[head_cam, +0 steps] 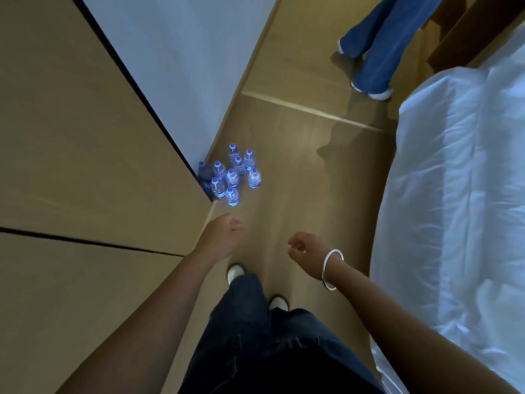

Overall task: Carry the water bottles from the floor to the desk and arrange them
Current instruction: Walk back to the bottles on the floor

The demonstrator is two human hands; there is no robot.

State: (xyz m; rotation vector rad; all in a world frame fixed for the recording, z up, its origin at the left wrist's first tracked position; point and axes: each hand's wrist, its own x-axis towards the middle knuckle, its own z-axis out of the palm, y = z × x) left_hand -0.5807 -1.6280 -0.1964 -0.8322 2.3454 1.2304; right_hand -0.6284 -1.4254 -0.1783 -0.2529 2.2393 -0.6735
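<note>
A cluster of small clear plastic water bottles (231, 173) stands upright on a tan wood-look floor (298, 172). Each has a blue cap, and some show a blue label. About nine are visible, packed close together, some touching. The leftmost one sits partly behind the corner of a tan panel (85, 155), where that panel meets a pale wall (184, 58).

Seen from above, two bare arms reach forward and down. The left hand (224, 234) hangs just short of the nearest bottle, not touching it; its fingers are loosely curled and hold nothing. The right hand (304, 247) is farther from the bottles, off to their right, with fingers also loosely curled and empty. A silver bangle (331, 268) circles the right wrist.

Below the hands are the person's dark jeans (255, 336) and white shoes (235, 273). A bed with white sheets (460, 209) fills the right side. At the top, a second person's legs in blue jeans (380, 41) and light shoes stand on the floor, well apart from the bottles. The room is dim.
</note>
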